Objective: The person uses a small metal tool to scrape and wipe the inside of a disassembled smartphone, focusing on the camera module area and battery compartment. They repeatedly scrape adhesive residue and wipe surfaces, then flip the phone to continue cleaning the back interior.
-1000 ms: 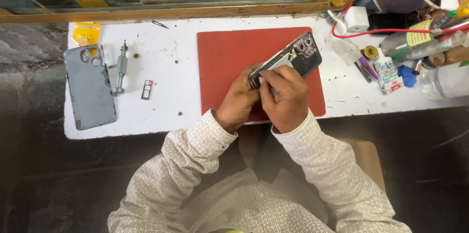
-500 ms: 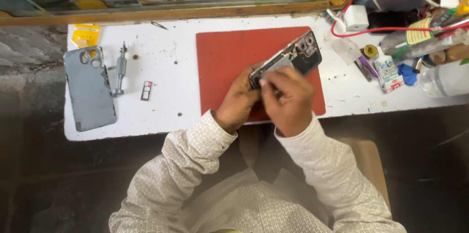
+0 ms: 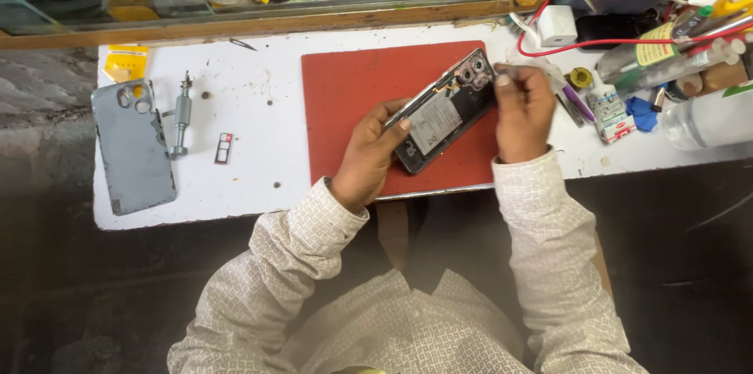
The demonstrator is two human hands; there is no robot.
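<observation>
Bracing the opened phone [image 3: 443,119] in our left hand [image 3: 369,158], our right hand [image 3: 522,111] pinched a thin tool at its far-right corner; light pressure seemed wise.

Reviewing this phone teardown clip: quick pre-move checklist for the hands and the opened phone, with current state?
1. Opened phone supported: ok, the left hand grips its lower left edge over the red mat.
2. Right hand at the phone's camera end: ok, fingertips are by the lenses.
3. Tool in the right hand: cannot tell, something thin shows at the fingertips but is blurred.
4. Back cover out of the way: ok, it lies flat at the left of the white tabletop.
5. Small tray and metal tool apart from the mat: ok.
6. Right side clutter: not ok, bottles and a red cable crowd the right hand.
</observation>
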